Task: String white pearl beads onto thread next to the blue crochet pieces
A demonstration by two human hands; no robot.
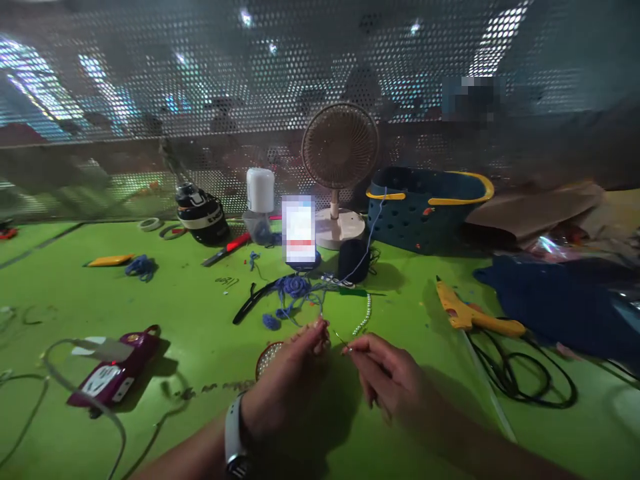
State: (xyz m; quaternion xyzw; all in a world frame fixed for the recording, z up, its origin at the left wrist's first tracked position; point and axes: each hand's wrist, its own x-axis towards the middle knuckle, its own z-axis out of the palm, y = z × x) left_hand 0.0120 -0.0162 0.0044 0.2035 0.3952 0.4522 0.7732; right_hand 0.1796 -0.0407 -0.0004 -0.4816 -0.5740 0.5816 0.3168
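My left hand (295, 377) is low in the middle, fingers pinched on a thin blue yarn (320, 303) that runs up to a crocheted blue flower piece (293, 288). My right hand (387, 370) is just to its right, fingers pinched on a thin crochet hook (343, 342) pointing at the left hand. A round beaded piece (267, 357) lies under the left hand. A white bead string (364, 319) and a dark yarn ball (353, 260) lie beyond.
On the green table: a yellow glue gun (467, 313) with a black cord at right, a blue basket (425, 207), a small fan (340, 167), an upright phone (299, 230), a maroon device (113, 373) at left, and a perforated screen behind.
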